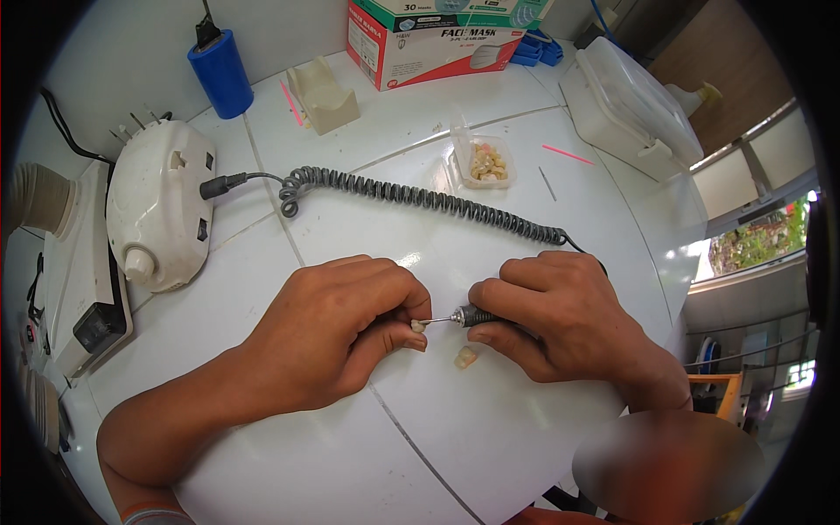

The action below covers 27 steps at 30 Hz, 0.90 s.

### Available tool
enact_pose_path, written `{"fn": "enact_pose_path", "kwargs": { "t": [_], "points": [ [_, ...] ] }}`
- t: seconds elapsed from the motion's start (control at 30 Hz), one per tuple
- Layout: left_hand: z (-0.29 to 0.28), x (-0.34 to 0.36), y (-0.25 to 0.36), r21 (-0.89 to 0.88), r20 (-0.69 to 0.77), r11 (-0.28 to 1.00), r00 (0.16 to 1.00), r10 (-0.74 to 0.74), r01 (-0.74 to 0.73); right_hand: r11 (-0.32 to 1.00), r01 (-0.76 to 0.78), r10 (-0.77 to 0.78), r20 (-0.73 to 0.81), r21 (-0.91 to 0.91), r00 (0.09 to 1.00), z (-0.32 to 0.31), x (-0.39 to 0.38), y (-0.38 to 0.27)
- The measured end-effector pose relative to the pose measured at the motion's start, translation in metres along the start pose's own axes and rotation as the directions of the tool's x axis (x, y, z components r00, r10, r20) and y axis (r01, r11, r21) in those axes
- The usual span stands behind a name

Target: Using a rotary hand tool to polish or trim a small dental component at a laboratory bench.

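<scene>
Between thumb and fingertips, my left hand [337, 319] pinches a small pale tooth-shaped piece [418, 326]. My right hand [560, 319] is wrapped round a dark rotary handpiece [475, 316], its thin metal bit pointing left. The bit's tip meets the pinched piece or lies right beside it; I cannot tell which. A second cream and pinkish tooth-shaped piece [465, 356] lies on the white tabletop just below the handpiece. From beyond my right hand, a coiled black cord [420, 197] runs left to a white control unit [162, 210] with a knob.
Farther back stands a small clear lidded box [509, 181] of similar pieces. A thin metal bit [548, 184] lies near it. Mask boxes [437, 57], a cream holder [325, 96], a blue cylinder [220, 74] and a white lidded container [626, 109] line the back.
</scene>
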<state>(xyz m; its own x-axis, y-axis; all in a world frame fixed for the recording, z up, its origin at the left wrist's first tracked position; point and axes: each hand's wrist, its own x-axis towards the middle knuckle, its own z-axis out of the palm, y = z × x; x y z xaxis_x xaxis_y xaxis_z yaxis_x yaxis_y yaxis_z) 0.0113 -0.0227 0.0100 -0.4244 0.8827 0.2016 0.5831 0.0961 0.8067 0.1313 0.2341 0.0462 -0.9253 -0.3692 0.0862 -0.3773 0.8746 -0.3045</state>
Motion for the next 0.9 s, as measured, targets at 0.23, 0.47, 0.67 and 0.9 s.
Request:
{"fn": "enact_pose_path", "kwargs": {
  "t": [0.23,0.47,0.67,0.9],
  "points": [
    [0.0002,0.0006,-0.0007,0.002,0.001,1.000,1.000,0.003,-0.003,1.000,0.011,-0.011,0.009,0.000,1.000,-0.0011,-0.0002,0.0006],
    [0.0003,0.0004,0.0000,0.003,0.000,1.000,1.000,0.003,-0.003,1.000,0.027,-0.027,0.023,0.000,0.999,-0.0021,-0.0001,0.0009],
    [-0.0003,0.0003,0.0002,-0.002,0.003,1.000,1.000,0.002,-0.002,1.000,0.031,-0.031,0.013,0.006,0.999,-0.0012,-0.0002,0.0015],
    [-0.0002,0.0003,0.0005,0.000,0.001,1.000,1.000,-0.001,0.001,1.000,0.025,-0.025,0.029,-0.002,0.999,-0.0028,-0.0003,0.0008]
  ]
}}
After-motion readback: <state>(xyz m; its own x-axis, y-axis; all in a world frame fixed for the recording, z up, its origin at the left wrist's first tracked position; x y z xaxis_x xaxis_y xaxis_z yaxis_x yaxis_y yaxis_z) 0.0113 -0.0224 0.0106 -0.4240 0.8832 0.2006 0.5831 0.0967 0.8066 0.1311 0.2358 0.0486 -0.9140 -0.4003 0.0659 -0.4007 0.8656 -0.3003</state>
